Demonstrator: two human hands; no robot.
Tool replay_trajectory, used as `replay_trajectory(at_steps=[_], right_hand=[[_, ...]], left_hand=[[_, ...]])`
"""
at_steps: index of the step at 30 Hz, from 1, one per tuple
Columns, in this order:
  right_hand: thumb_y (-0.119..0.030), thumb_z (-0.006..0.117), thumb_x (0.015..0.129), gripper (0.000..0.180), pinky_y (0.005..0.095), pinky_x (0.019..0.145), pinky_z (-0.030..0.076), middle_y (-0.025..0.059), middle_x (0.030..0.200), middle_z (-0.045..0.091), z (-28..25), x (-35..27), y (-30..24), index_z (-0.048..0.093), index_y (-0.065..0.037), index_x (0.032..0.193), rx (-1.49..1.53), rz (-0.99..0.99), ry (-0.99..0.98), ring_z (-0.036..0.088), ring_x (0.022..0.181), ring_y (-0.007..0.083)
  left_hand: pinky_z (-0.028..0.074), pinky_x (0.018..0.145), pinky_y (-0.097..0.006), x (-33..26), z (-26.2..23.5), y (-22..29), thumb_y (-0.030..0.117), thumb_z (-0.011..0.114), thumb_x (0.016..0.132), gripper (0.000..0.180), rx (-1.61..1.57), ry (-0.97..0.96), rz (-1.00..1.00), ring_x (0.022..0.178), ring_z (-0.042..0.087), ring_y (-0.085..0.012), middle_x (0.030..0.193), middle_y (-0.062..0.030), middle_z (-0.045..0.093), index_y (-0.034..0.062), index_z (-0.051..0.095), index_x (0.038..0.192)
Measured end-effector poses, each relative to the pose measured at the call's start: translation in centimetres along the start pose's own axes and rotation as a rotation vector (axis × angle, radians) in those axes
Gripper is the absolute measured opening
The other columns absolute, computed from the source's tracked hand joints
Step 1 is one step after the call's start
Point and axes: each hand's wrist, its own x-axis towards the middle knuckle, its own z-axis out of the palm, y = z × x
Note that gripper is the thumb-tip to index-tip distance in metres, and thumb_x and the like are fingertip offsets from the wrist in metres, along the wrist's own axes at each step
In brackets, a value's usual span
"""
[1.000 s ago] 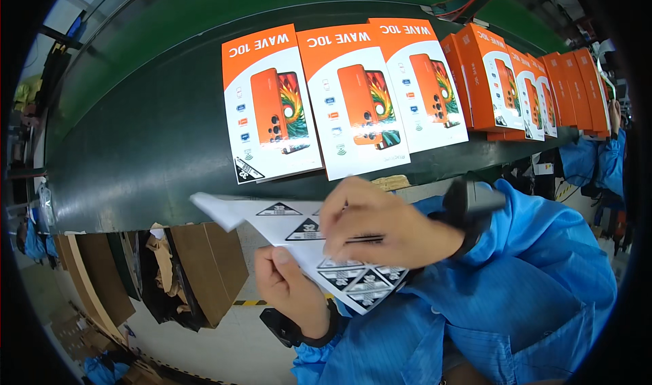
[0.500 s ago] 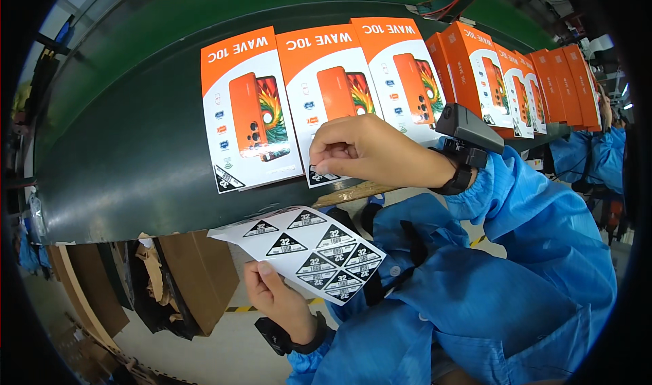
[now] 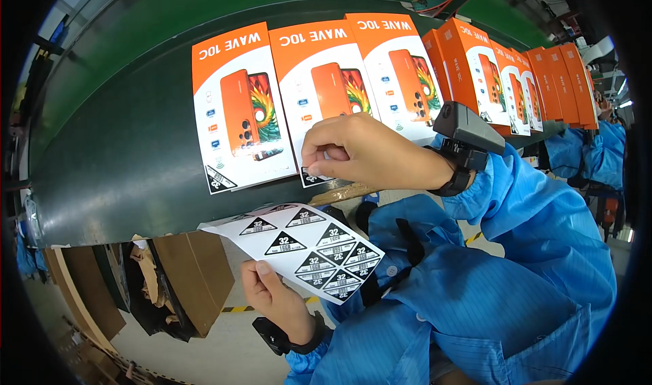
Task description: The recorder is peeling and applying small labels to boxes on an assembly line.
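Observation:
My left hand (image 3: 280,302) is closed on the edge of a white sheet of black triangular stickers (image 3: 309,249), held below the front edge of the bench. Several stickers remain on the sheet, and its far end curls. My right hand (image 3: 367,150) rests over the lower left corner of the middle phone box (image 3: 326,93), fingers curled and pressed together. Under its fingertips a black triangular sticker (image 3: 312,176) partly shows on that corner; the fingers cover the rest. To the left lies another orange and white phone box (image 3: 241,103), with a matching sticker (image 3: 219,180) on its corner.
A third phone box (image 3: 401,72) lies right of the middle one, with more orange boxes (image 3: 475,79) farther along the dark green work surface (image 3: 122,154). Below the near edge stands an open cardboard carton (image 3: 197,276). Another person's blue sleeve (image 3: 601,155) shows at far right.
The boxes and my right hand appear slightly farther left in the picture, as does the carton. My right fingertips stay at the middle box's corner; the left hand keeps its hold on the sheet.

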Motion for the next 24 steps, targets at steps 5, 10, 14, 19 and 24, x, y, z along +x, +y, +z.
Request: replay_trajectory(at_steps=[5,10,14,19,24], right_hand=[[-0.006,0.057,0.072,0.008,0.0225,0.047,0.034,0.0039,0.063,0.048,0.11,0.02,0.26,0.052,0.000,0.074,-0.016,-0.032,0.020,0.039,0.052,0.0098],[-0.006,0.057,0.072,0.008,0.0225,0.047,0.034,0.0040,0.062,0.047,0.34,-0.04,0.35,0.052,0.000,0.075,-0.021,-0.033,0.026,0.039,0.051,0.0098],[-0.007,0.057,0.072,0.008,0.0224,0.047,0.034,0.0040,0.061,0.047,-0.12,-0.20,0.08,0.052,0.000,0.075,0.039,-0.022,0.005,0.039,0.051,0.0097],[-0.007,0.057,0.073,0.008,0.0226,0.047,0.034,0.0041,0.061,0.047,0.11,-0.14,0.50,0.053,-0.001,0.075,0.041,-0.042,0.015,0.039,0.051,0.0097],[-0.007,0.057,0.072,0.008,0.0230,0.047,0.035,0.0048,0.061,0.048,0.35,0.09,0.52,0.053,0.000,0.074,0.008,-0.044,0.020,0.040,0.051,0.0103]], left_hand=[[0.029,0.054,-0.018,0.03,0.21,0.16,0.018,0.039,0.087,0.022,-0.003,-0.002,-0.015,0.059,0.034,-0.0035,0.065,0.0003,0.042,0.0013,0.041,0.073],[0.028,0.053,-0.018,0.07,0.27,0.19,0.018,0.039,0.087,0.022,0.011,-0.009,-0.001,0.058,0.034,-0.0035,0.064,0.0002,0.042,0.0013,0.041,0.072],[0.028,0.053,-0.018,0.08,0.24,-0.05,0.018,0.039,0.087,0.023,0.004,-0.006,-0.006,0.059,0.034,-0.0036,0.064,0.0001,0.042,0.0013,0.041,0.072],[0.029,0.055,-0.018,0.10,0.51,0.16,0.018,0.038,0.087,0.022,0.002,-0.014,-0.017,0.060,0.035,-0.0038,0.066,-0.0003,0.043,0.0012,0.041,0.073],[0.031,0.056,-0.018,0.15,0.43,0.08,0.018,0.038,0.087,0.022,-0.012,-0.013,-0.021,0.060,0.036,-0.0039,0.066,-0.0008,0.043,0.0010,0.041,0.073]])
